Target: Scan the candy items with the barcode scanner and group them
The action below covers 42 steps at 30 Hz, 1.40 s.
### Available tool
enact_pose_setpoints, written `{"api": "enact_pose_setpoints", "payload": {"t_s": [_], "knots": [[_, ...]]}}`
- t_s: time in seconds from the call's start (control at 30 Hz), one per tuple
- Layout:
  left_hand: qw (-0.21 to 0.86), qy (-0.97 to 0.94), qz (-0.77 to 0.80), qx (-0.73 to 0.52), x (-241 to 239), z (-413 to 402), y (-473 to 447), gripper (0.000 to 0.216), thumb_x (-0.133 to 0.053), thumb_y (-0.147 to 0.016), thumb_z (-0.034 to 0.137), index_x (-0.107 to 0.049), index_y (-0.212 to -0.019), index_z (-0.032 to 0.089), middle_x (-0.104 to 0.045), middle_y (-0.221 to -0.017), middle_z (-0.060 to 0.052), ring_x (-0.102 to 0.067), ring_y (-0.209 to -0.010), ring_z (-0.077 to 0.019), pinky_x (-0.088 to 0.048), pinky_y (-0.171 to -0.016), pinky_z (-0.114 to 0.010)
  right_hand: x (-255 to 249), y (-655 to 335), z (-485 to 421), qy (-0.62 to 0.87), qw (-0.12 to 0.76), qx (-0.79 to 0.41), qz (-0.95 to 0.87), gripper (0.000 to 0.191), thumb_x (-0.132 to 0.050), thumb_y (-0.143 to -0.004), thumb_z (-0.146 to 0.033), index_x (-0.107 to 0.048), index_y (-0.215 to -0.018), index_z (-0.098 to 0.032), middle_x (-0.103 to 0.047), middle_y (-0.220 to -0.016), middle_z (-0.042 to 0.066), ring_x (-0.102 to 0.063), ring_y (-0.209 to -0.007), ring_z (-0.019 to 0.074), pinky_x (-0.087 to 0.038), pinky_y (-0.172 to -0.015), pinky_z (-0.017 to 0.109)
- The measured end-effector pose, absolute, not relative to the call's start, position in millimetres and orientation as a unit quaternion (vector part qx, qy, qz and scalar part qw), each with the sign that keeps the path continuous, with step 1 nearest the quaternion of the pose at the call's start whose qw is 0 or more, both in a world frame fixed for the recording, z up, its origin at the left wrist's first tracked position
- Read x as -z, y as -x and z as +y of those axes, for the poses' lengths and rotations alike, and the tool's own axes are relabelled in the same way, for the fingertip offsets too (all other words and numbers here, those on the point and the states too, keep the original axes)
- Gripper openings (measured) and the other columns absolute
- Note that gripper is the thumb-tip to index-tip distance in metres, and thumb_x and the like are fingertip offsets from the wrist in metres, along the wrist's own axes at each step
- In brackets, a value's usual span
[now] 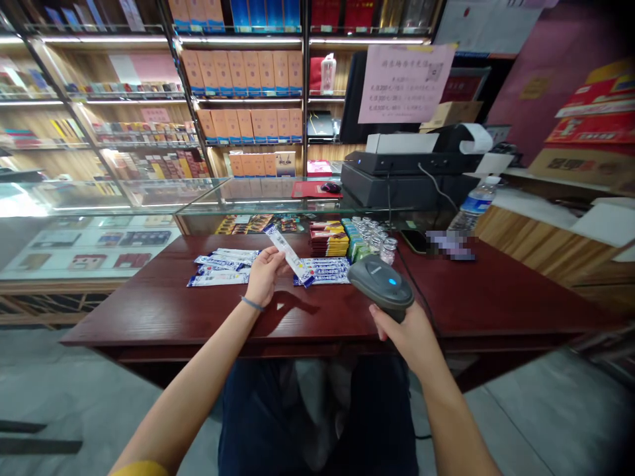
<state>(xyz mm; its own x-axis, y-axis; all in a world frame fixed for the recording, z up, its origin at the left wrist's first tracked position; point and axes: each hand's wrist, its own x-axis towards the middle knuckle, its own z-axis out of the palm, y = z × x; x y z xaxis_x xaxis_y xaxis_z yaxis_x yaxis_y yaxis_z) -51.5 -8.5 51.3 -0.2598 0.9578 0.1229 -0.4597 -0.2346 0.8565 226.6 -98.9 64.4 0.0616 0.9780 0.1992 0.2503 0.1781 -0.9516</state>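
Between the fingers of my left hand (266,272) is a long, narrow white-and-blue packet (288,253), tilted, with its barcode side showing. My right hand (404,330) is wrapped round the handle of a dark grey barcode scanner (381,281), which has a blue light on top and faces toward the packet. Loose packets of the same kind (221,268) lie to the left of my left hand. Another row of packets (328,270) is lined up to the right, partly behind the held one. My right hand's fingers are partly hidden by the scanner.
Behind the packets stand a stack of red-and-yellow packs (329,239) and several small silver-capped bottles (372,235). A phone (415,241) and a water bottle (471,208) are at the right. A glass counter (258,198) borders the desk (476,297); a cable runs beside the scanner.
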Motion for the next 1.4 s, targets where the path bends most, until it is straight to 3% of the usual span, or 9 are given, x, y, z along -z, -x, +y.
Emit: {"api": "enact_pose_setpoints", "payload": {"t_s": [0.13,0.23,0.37,0.57,0.87,1.17,1.3,1.4], "knots": [[0.394,-0.416,0.389,-0.722,-52,-9,51,0.032,-0.088,-0.072,0.032,-0.070,-0.094,0.018,-0.074,-0.083,-0.003,-0.068,-0.076,-0.0151,-0.053,-0.074,-0.027,-62,-238,-97,0.529,0.510,-0.339,-0.587,0.021,-0.068,-0.079,-0.041,-0.061,-0.084,-0.022,-0.057,-0.050,-0.004,-0.054,-0.042,0.0153,-0.045,-0.046,0.028],[0.251,-0.536,0.421,-0.687,-54,-14,50,0.021,-0.081,-0.080,0.032,-0.074,-0.097,0.022,-0.073,-0.091,-0.004,-0.067,-0.086,-0.0186,-0.052,-0.083,-0.030,-60,-245,-96,0.548,0.508,-0.322,-0.582,0.021,-0.067,-0.080,-0.041,-0.062,-0.084,-0.022,-0.057,-0.049,-0.005,-0.056,-0.042,0.0161,-0.045,-0.046,0.028],[0.072,-0.729,0.420,-0.536,-53,-20,47,0.014,-0.069,-0.091,0.031,-0.077,-0.101,0.028,-0.071,-0.095,-0.008,-0.062,-0.094,-0.0241,-0.048,-0.093,-0.037,-59,-251,-96,0.553,0.510,-0.324,-0.573,0.022,-0.069,-0.080,-0.042,-0.060,-0.084,-0.022,-0.057,-0.049,-0.005,-0.055,-0.043,0.0154,-0.044,-0.048,0.028],[-0.039,-0.876,0.374,-0.302,-42,-19,31,0.025,-0.051,-0.099,0.022,-0.072,-0.112,0.024,-0.067,-0.092,-0.011,-0.059,-0.092,-0.0248,-0.047,-0.085,-0.038,-53,-255,-97,0.536,0.530,-0.333,-0.567,0.021,-0.068,-0.081,-0.041,-0.060,-0.082,-0.021,-0.055,-0.048,-0.005,-0.053,-0.041,0.0143,-0.043,-0.046,0.027],[-0.045,-0.904,0.380,-0.189,-30,-10,-6,0.021,-0.050,-0.096,0.012,-0.069,-0.099,0.020,-0.062,-0.090,-0.012,-0.055,-0.089,-0.0260,-0.044,-0.079,-0.036,-40,-265,-97,0.558,0.522,-0.328,-0.555,0.023,-0.069,-0.082,-0.042,-0.060,-0.084,-0.021,-0.055,-0.045,-0.006,-0.052,-0.043,0.0147,-0.042,-0.051,0.028],[0.064,-0.888,0.368,-0.270,-19,-1,-1,0.029,-0.053,-0.096,0.013,-0.072,-0.114,0.024,-0.064,-0.100,-0.010,-0.056,-0.094,-0.0242,-0.046,-0.089,-0.035,-44,-261,-98,0.551,0.521,-0.350,-0.550,0.020,-0.069,-0.081,-0.039,-0.059,-0.081,-0.022,-0.056,-0.048,-0.005,-0.053,-0.043,0.0147,-0.043,-0.049,0.028],[0.071,-0.889,0.352,-0.286,-17,4,-4,0.030,-0.055,-0.096,0.015,-0.072,-0.119,0.024,-0.064,-0.105,-0.012,-0.056,-0.099,-0.0252,-0.046,-0.095,-0.038,-46,-260,-98,0.547,0.519,-0.351,-0.555,0.018,-0.068,-0.082,-0.038,-0.059,-0.079,-0.022,-0.055,-0.048,-0.006,-0.052,-0.043,0.0136,-0.042,-0.049,0.027],[0.018,-0.898,0.363,-0.248,-19,3,-4,0.033,-0.052,-0.098,0.016,-0.070,-0.125,0.022,-0.063,-0.108,-0.013,-0.056,-0.103,-0.0259,-0.047,-0.097,-0.041,-46,-260,-98,0.544,0.519,-0.357,-0.555,0.019,-0.068,-0.082,-0.038,-0.057,-0.076,-0.022,-0.054,-0.046,-0.006,-0.052,-0.043,0.0134,-0.041,-0.048,0.027]]}}
